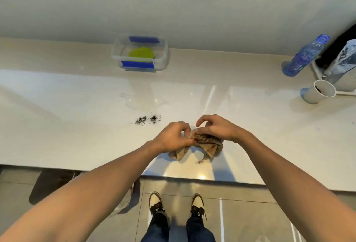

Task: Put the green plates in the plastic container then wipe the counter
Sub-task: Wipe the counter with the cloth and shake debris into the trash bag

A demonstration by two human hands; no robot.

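Note:
A green plate [141, 52] lies inside the clear plastic container [164, 53] with blue clips, at the back of the pale counter [57, 107]. A brown, dirt-stained cloth [209, 145] rests near the counter's front edge. My left hand [171, 137] pinches its left end and my right hand [213, 129] grips its top, both bunching the fabric. Just left of my hands and further back lies a patch of dark crumbs [147, 119]. Behind the crumbs spreads a water puddle [142, 103].
A blue water bottle [305, 56] stands at the far right, with a white cup [318, 91] in front of it and a plastic-wrapped object [344, 59] beside them. The counter edge runs just below the cloth; my shoes [177, 203] stand on the tiled floor.

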